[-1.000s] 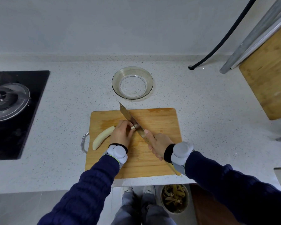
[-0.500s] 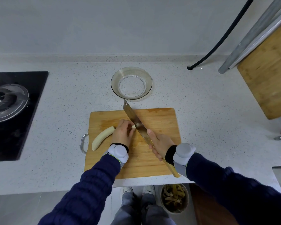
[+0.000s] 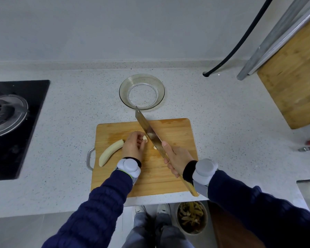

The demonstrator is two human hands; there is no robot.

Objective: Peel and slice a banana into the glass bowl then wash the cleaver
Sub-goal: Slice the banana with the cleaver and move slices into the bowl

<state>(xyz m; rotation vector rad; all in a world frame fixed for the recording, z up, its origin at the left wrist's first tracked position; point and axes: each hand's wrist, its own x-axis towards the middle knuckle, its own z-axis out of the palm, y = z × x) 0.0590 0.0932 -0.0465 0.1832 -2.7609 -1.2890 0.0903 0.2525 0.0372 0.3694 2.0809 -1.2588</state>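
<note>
Board (image 3: pixel 175 133): rectangular bamboo with visible strips and rounded corners, a metal loop handle on its left end; lies flat on the counter (image 3: pixel 222 113), which is pale speckled stone.
Banana (image 3: pixel 111 151): peeled, pale, smooth and curved; lies on the board's left part, its cut end under the left hand.
Left hand (image 3: pixel 132 147): over the board's middle, grip curled and pinching the banana's cut end.
Cleaver (image 3: pixel 147 126): broad flat steel blade running diagonally across the board; its tip passes the board's far edge and shows against the bowl's near rim. Whether the edge touches the board cannot be told.
Right hand (image 3: pixel 177 158): over the board's right part, grip wrapped round the cleaver's handle, thumb along the blade's spine.
Slice (image 3: pixel 155 147): small pale bit on the board, just left of the blade.
Bowl (image 3: pixel 124 92): round clear glass, just beyond the board's far edge.
Stove (image 3: pixel 7 122): black glass with a round burner, well left of the board.
Bin (image 3: pixel 191 217): round, holding peels, on the floor below the board's near edge.
</note>
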